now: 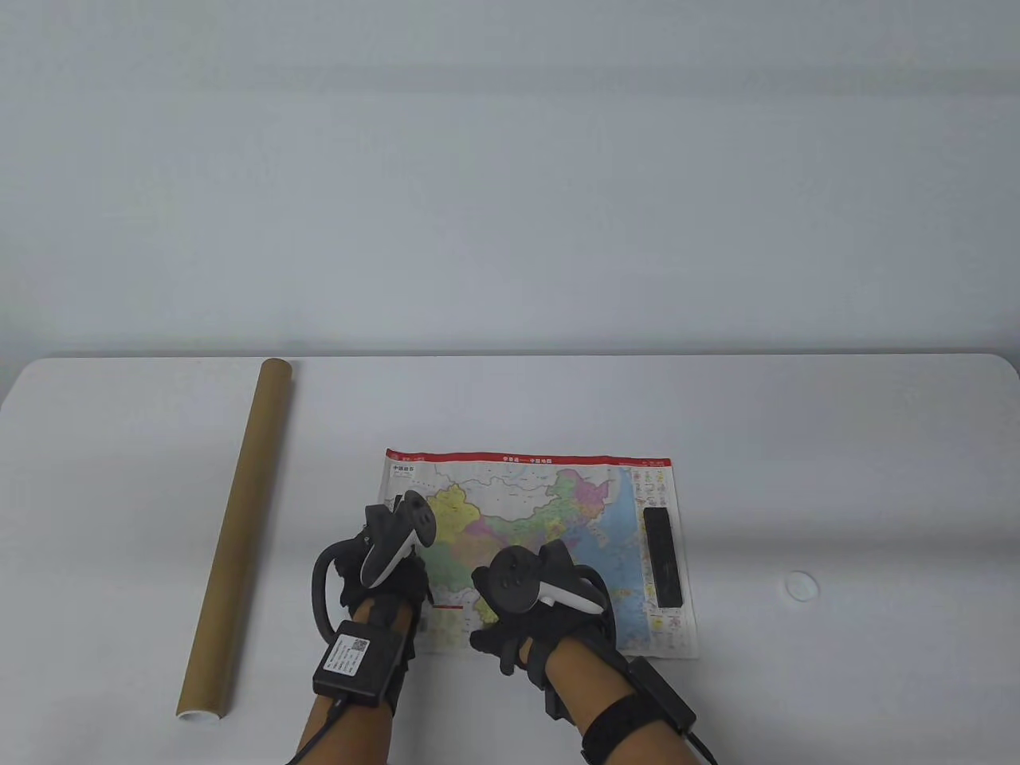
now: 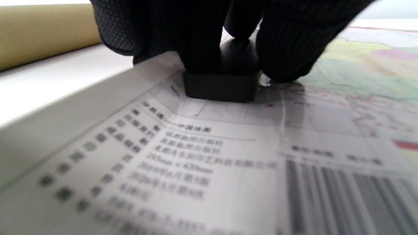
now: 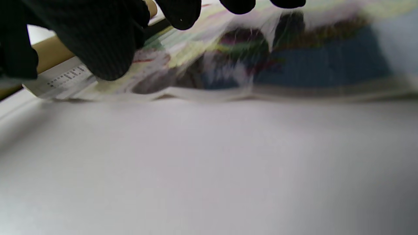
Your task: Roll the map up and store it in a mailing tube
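Note:
The coloured map [image 1: 550, 510] lies flat on the white table [image 1: 837, 478]. The brown mailing tube [image 1: 239, 526] lies to its left, apart from it. My left hand [image 1: 382, 574] grips a black block [image 2: 222, 88] that stands on the map's left part [image 2: 228, 156], fingers on both sides of it. My right hand [image 1: 498, 645] is over the map's near edge with its fingers [image 3: 98, 42] spread and holding nothing. That near edge [image 3: 294, 65] looks slightly wavy in the right wrist view. I cannot tell whether the right hand touches the paper.
A long black bar [image 1: 663, 558] lies on the map's right side. A small white disc [image 1: 801, 587] sits on the table right of the map. The tube's near end [image 1: 199, 712] shows a white rim.

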Action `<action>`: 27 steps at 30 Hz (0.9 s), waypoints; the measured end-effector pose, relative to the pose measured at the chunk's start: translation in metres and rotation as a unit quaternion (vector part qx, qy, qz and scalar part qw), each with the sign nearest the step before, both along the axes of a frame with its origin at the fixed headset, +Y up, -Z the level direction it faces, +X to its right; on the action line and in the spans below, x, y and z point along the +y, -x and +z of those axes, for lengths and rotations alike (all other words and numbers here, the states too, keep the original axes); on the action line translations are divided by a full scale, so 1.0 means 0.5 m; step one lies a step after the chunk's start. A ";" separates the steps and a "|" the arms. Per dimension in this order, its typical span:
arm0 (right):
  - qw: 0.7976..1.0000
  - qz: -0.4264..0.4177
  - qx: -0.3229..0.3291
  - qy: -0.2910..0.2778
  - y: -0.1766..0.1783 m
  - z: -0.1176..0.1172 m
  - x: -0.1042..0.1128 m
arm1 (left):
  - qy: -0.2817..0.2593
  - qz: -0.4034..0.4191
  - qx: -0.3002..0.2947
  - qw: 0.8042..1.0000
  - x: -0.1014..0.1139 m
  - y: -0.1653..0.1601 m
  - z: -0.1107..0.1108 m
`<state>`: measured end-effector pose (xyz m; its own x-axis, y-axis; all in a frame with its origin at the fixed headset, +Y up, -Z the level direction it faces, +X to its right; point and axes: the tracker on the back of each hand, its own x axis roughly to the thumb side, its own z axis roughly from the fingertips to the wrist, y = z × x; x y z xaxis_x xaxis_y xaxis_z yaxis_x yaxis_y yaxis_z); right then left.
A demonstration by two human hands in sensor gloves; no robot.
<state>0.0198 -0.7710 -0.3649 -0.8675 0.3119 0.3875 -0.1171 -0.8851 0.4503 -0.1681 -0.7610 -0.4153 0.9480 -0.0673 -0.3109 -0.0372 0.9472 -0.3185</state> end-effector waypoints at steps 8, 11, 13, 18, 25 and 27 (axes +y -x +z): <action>1.000 0.015 0.003 0.001 0.006 0.002 -0.010 | -0.007 0.046 0.028 0.999 0.019 0.048 0.006; 1.000 0.014 0.003 0.001 0.005 0.002 -0.010 | -0.013 0.060 0.053 0.997 0.043 0.085 0.009; 1.000 0.012 0.004 0.000 0.005 0.003 -0.010 | -0.030 0.059 0.069 0.995 0.057 0.109 0.014; 1.000 0.011 0.002 0.003 0.004 0.003 -0.011 | -0.032 0.068 0.111 0.991 0.057 0.155 0.023; 1.000 0.011 0.004 0.002 0.004 0.003 -0.011 | -0.025 0.061 0.129 0.989 0.033 0.188 0.019; 1.000 0.011 0.005 0.002 0.004 0.003 -0.011 | -0.021 0.058 0.133 0.989 0.028 0.193 0.018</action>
<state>0.0181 -0.7765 -0.3634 -0.8701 0.2944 0.3952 -0.0933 -0.8859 0.4545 -0.2647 -0.7470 -0.4063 0.8329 0.0560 -0.5505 -0.2237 0.9440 -0.2425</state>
